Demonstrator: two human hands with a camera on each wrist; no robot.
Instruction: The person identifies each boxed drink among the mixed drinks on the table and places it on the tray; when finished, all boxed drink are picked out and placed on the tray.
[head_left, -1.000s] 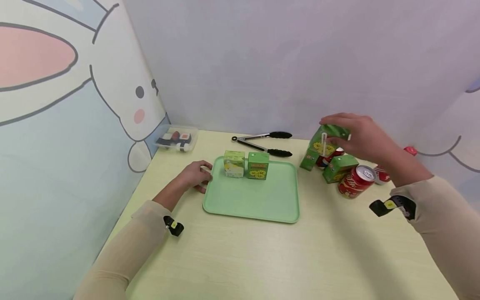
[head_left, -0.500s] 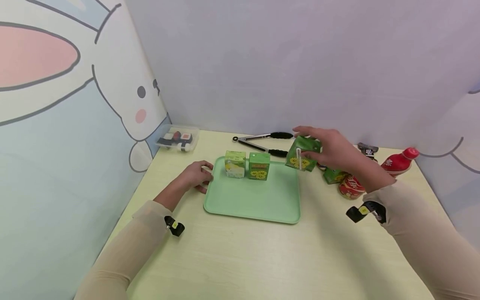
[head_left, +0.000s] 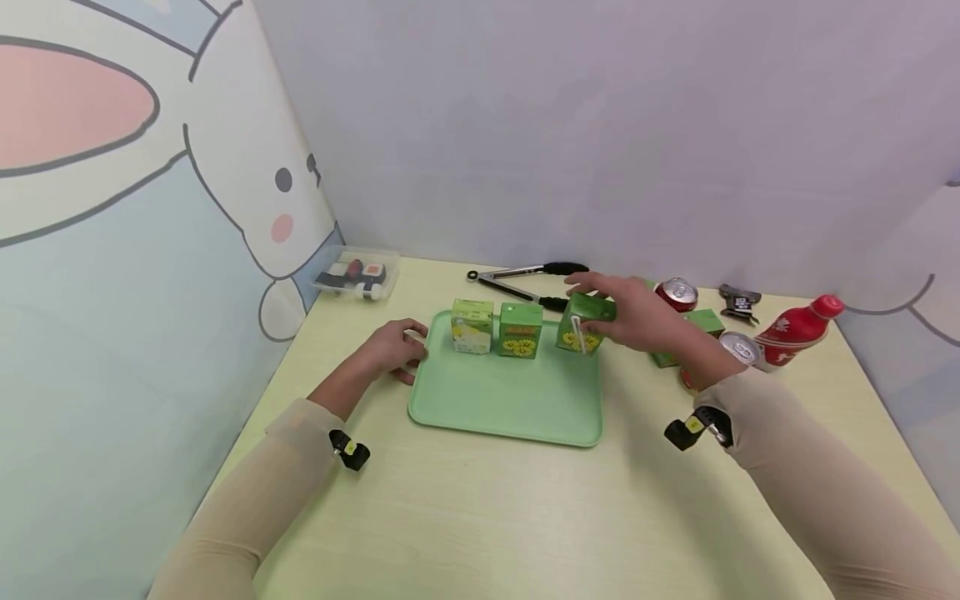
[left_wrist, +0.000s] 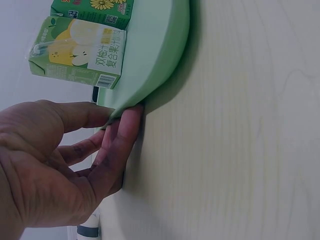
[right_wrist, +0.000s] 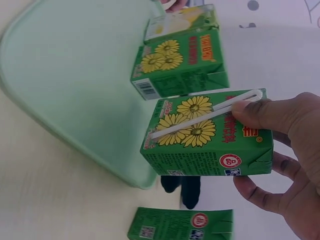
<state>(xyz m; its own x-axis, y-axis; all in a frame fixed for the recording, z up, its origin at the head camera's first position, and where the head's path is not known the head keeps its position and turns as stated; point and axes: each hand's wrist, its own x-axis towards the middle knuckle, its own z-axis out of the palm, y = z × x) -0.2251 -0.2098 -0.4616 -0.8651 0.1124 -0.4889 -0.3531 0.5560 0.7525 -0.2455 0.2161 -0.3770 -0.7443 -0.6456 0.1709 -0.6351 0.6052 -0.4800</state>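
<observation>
My left hand (head_left: 392,348) pinches the left rim of a pale green tray (head_left: 502,408); the left wrist view has the thumb above the edge and fingers below. With thumb and fingertips, my right hand (head_left: 636,315) grips a green drink carton (right_wrist: 200,157) printed with yellow flowers, a white straw on its front. That carton is over the tray's back right corner, tilted a little in the head view. Along the tray's back stand a pale green and white juice carton (head_left: 472,327) with fruit pictures and a matching yellow-flower carton (head_left: 520,332).
Tongs with black handles (head_left: 564,268) lie behind the tray. A clear plastic box (head_left: 390,283) with small sushi-like pieces sits back left. At right are a red can (head_left: 677,294), another can (head_left: 741,347), a green carton (head_left: 705,320), a red bottle (head_left: 795,333) and a small black item (head_left: 739,302).
My right hand has carried the flower carton leftward from the group of drinks and lowered it over the tray's back right corner. The left hand has stayed at the tray rim.
</observation>
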